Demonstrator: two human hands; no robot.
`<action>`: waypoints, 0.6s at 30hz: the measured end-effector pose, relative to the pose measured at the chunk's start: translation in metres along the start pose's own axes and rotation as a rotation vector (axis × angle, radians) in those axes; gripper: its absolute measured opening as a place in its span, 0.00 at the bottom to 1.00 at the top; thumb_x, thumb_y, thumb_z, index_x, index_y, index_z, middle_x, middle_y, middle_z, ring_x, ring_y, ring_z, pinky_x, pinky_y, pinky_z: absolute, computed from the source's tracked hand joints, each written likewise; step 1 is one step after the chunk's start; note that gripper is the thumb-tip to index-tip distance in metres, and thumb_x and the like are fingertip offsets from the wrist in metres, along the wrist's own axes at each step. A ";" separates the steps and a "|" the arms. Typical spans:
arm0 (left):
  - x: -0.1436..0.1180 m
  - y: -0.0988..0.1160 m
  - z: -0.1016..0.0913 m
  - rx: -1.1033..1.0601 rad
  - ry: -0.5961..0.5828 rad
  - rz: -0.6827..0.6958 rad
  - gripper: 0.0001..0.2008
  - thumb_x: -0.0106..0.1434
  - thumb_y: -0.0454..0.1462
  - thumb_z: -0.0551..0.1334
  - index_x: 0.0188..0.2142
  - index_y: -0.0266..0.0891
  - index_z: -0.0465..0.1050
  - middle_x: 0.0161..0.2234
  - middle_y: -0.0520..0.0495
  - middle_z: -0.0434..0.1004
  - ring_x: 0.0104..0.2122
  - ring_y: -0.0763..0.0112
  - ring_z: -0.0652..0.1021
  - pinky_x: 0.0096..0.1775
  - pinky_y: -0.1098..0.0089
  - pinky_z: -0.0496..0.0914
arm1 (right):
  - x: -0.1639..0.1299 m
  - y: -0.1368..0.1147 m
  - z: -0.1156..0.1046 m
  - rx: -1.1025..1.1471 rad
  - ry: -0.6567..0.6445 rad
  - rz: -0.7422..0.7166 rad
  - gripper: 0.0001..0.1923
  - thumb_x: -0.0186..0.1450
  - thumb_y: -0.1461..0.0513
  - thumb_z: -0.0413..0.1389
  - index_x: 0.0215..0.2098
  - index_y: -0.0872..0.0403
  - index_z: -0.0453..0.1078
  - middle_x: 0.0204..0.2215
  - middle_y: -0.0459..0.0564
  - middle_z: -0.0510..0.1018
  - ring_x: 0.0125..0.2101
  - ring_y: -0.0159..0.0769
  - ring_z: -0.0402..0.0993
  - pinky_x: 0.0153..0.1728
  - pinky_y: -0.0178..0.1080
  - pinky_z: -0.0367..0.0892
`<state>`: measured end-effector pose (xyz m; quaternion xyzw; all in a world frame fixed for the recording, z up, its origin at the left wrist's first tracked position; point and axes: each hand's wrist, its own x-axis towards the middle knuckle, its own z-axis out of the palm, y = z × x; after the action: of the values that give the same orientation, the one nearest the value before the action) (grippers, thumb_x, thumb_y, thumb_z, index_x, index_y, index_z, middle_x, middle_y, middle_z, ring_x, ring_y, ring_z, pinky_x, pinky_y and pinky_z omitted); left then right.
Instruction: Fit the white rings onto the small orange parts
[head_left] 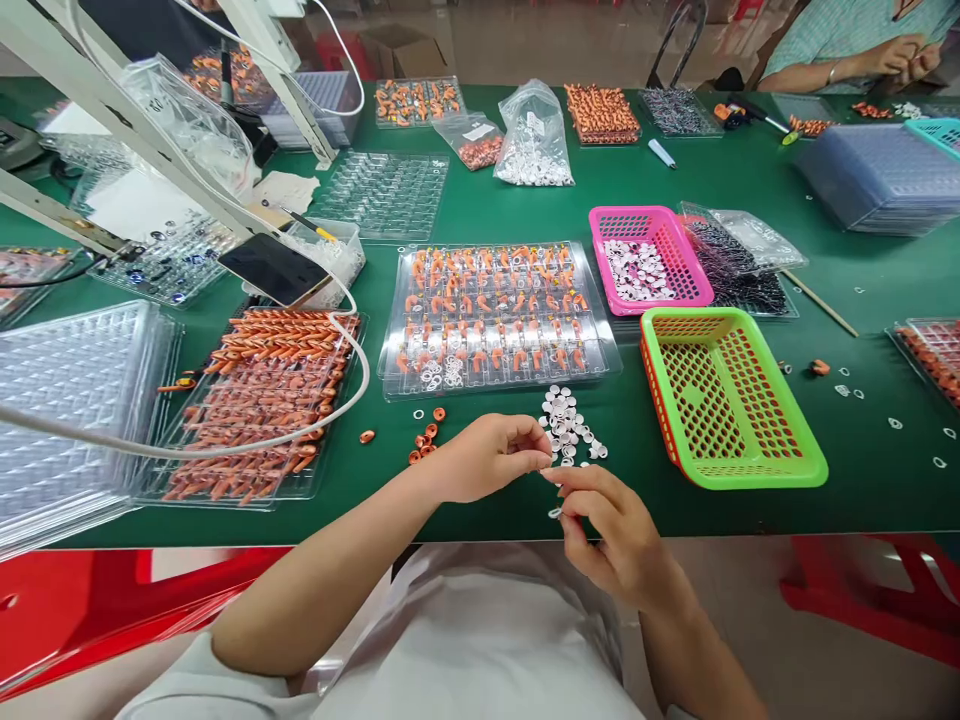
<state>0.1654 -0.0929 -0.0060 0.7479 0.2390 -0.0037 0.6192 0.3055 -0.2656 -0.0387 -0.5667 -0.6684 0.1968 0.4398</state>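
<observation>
My left hand (pixel 499 458) is closed in a pinch near the table's front edge; whatever lies between its fingertips is too small to make out. Its tips meet the index finger of my right hand (pixel 611 525), which is also closed, with a small white ring (pixel 556 513) at its other fingertips. Just beyond both hands lies a loose pile of small white round caps (pixel 566 420). Several orange ring-like parts (pixel 426 440) sit left of my left hand. Behind the pile, a clear tray (pixel 491 315) holds rows of curved orange parts and some white rings.
At right stand a green basket (pixel 806 465) and a pink basket (pixel 694 285) of white pieces. Stacked trays of orange parts (pixel 255 400) lie left, under a white cable (pixel 364 385) and a phone (pixel 276 268). A person (pixel 862 55) sits across the table.
</observation>
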 end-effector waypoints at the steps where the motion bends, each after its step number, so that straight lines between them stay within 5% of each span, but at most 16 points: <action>1: -0.001 0.000 -0.002 -0.052 -0.023 0.000 0.08 0.64 0.40 0.60 0.35 0.37 0.73 0.29 0.50 0.76 0.30 0.72 0.75 0.33 0.72 0.69 | 0.003 0.000 0.002 -0.052 -0.018 -0.039 0.15 0.61 0.73 0.53 0.40 0.49 0.65 0.50 0.55 0.74 0.45 0.43 0.73 0.44 0.47 0.70; 10: -0.026 -0.001 -0.007 -0.134 -0.002 0.032 0.09 0.64 0.35 0.60 0.42 0.37 0.76 0.36 0.46 0.80 0.36 0.69 0.77 0.39 0.69 0.73 | 0.013 -0.003 0.019 -0.064 0.039 -0.022 0.16 0.60 0.74 0.53 0.41 0.50 0.63 0.48 0.56 0.74 0.45 0.43 0.73 0.41 0.46 0.72; 18: -0.042 -0.017 0.006 0.014 0.275 0.131 0.08 0.61 0.34 0.64 0.41 0.38 0.76 0.35 0.47 0.79 0.34 0.70 0.78 0.38 0.70 0.73 | 0.017 -0.013 0.039 0.028 0.093 0.001 0.15 0.61 0.73 0.52 0.42 0.49 0.63 0.47 0.56 0.75 0.46 0.43 0.74 0.42 0.46 0.74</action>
<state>0.1237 -0.1113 -0.0108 0.7597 0.2722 0.1377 0.5743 0.2672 -0.2441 -0.0437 -0.5695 -0.6441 0.1798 0.4780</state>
